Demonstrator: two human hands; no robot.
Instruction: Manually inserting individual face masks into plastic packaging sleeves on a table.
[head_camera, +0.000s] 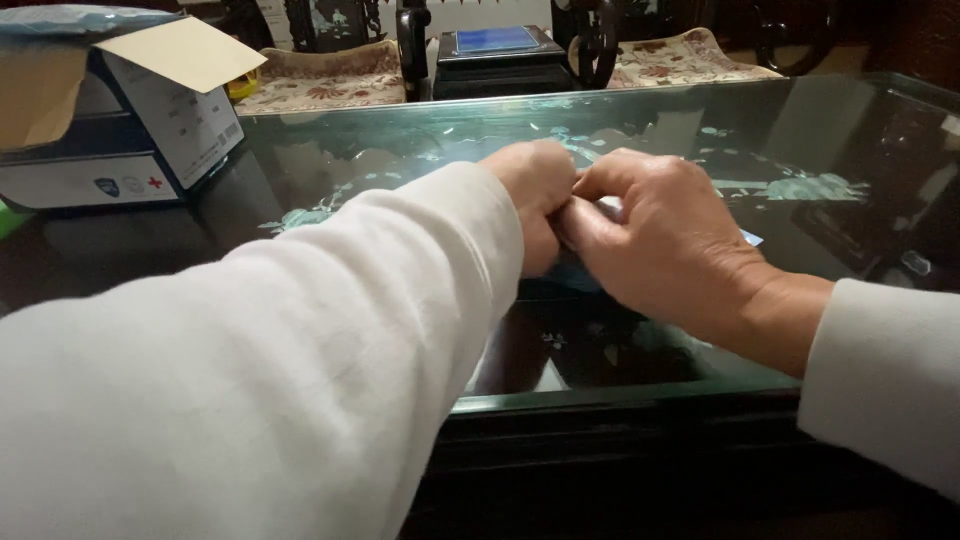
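Closest to the camera, two white sleeves run forward, the left one filling the lower frame. At their ends the left hand (535, 200) and the right hand (655, 240) are pressed together, knuckle to knuckle, both closed in a pinch on a small pale-blue folded piece (750, 238). Only a corner of it peeks out past the right hand, just above the glass tabletop (420, 150); the rest is hidden between the fingers, so what it is stays unclear.

The risk, as I read it: that grip is tight and narrow, and the thing looks thin. A hard pull from both hands could tear it or let it slip down onto the slick glass, where a flat piece would be awkward to lift again. The hands also hide their own work from the camera, so a fumble would go unseen.

Off to the left of the left hand, well apart, sits an open cardboard box (120, 120), white and dark blue, its tan flap raised, with a small white label and a tiny red cross on its side. Beyond the hands, past the far table edge, a dark square stand bears a blue rectangular panel (497, 40), flanked by floral cushions (330, 75).
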